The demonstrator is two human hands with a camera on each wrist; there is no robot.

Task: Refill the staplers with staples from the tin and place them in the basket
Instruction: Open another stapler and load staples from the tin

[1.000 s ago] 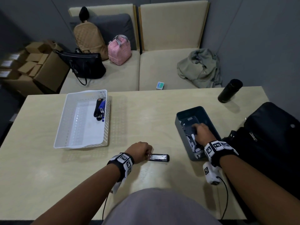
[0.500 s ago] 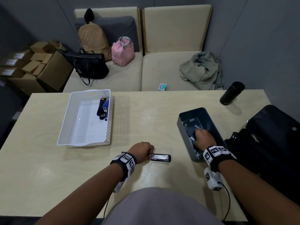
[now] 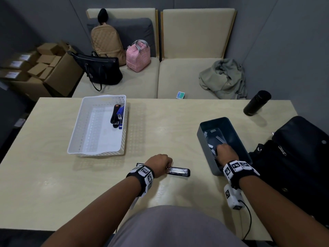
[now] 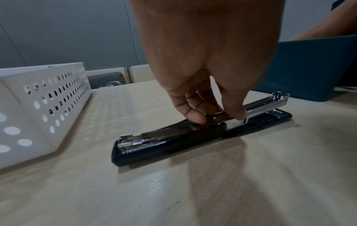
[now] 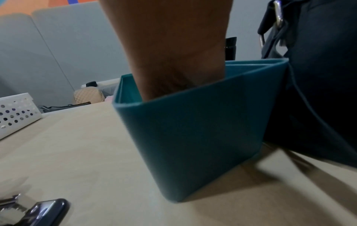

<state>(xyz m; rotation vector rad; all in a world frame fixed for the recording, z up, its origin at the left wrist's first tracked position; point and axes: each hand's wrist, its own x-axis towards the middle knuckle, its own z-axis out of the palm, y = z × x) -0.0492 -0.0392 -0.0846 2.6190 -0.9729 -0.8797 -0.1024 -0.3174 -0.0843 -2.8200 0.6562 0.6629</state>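
Staples [image 3: 212, 146] in the teal tin [image 3: 204, 139] at near right are brittle strips, so lift one by its sides; your right hand's [image 3: 226, 154] grip is hidden, while your left hand [image 4: 203, 94] pinches the opened stapler [image 4: 193, 134] at its hinge.

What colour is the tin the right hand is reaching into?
Teal blue tin, clearest in the right wrist view; the right hand is inside it.
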